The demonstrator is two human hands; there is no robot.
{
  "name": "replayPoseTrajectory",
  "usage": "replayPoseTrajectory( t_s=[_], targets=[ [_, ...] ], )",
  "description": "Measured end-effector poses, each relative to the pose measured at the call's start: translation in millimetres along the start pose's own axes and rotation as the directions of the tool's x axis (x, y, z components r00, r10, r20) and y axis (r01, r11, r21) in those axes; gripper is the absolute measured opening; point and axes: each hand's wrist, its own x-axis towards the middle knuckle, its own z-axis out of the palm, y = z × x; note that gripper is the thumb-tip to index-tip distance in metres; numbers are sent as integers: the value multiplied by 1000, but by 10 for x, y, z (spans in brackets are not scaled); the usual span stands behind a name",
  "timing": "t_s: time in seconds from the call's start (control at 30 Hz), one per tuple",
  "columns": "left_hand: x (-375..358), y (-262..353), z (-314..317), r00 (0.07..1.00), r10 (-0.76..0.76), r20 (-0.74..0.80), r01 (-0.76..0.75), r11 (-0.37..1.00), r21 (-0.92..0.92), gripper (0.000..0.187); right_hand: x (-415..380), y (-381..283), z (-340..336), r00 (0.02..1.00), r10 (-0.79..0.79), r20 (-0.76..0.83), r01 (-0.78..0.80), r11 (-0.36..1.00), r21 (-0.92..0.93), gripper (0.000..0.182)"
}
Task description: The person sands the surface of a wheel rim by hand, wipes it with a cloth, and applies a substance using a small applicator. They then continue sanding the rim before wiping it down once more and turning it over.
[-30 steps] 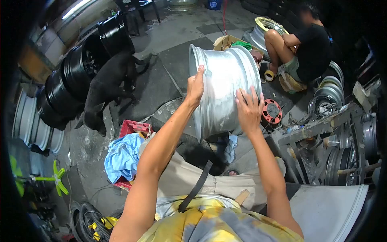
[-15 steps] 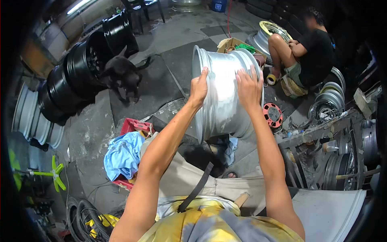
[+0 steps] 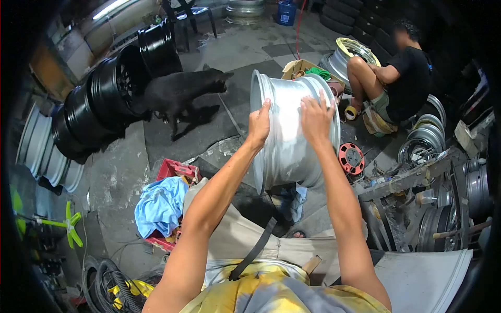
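Note:
A bare silver wheel rim (image 3: pixel 287 133) stands in front of my knees, its barrel facing up toward me. My left hand (image 3: pixel 259 124) grips the rim's left lip, thumb on top and the fingers mostly hidden behind the edge. On the shiny barrel lies my right hand (image 3: pixel 317 119), palm down with its fingers stretched and somewhat spread. Whether anything thin is under that palm cannot be seen. Dark material and a blue cloth (image 3: pixel 298 203) show below the rim.
A black dog (image 3: pixel 182 93) stands left of the rim, near black wheels (image 3: pixel 107 86). A red crate (image 3: pixel 175 169) holds a light blue cloth (image 3: pixel 160 206). At right are a seated person (image 3: pixel 404 78), a red reel (image 3: pixel 352 158) and a cluttered metal frame (image 3: pixel 407 175).
The dog has lifted its head and turned to the right. My right hand has slid slightly left across the barrel, while my left hand keeps its grip on the lip.

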Motion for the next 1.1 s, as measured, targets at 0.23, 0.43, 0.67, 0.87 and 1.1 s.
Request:
replayPoseTrajectory(
  t_s=[0.23, 0.43, 0.67, 0.87, 1.1],
  targets=[
    [-111, 103, 61, 1000, 12, -7, -12, 1000, -22, 64, -576, -38, -86, 985, -86, -149, 92, 995, 33, 38],
    [34, 13, -6, 999, 2, 39, -3, 1000, 12, 62, -528, -266, -75, 993, -13, -121, 19, 999, 45, 37],
    [-74, 75, 36, 1000, -10, 23, 12, 997, -80, 61, -282, -198, -31, 995, 76, -65, -74, 997, 20, 38],
    [-65, 61, 43, 1000, 1, 26, -2, 999, 43, 62, -420, -45, -88, 991, -65, -117, 79, 990, 120, 36],
    [178, 59, 9, 999, -7, 34, 7, 1000, 13, 64, -137, 160, -76, 997, -81, 15, 82, 995, -52, 36]
  ],
)
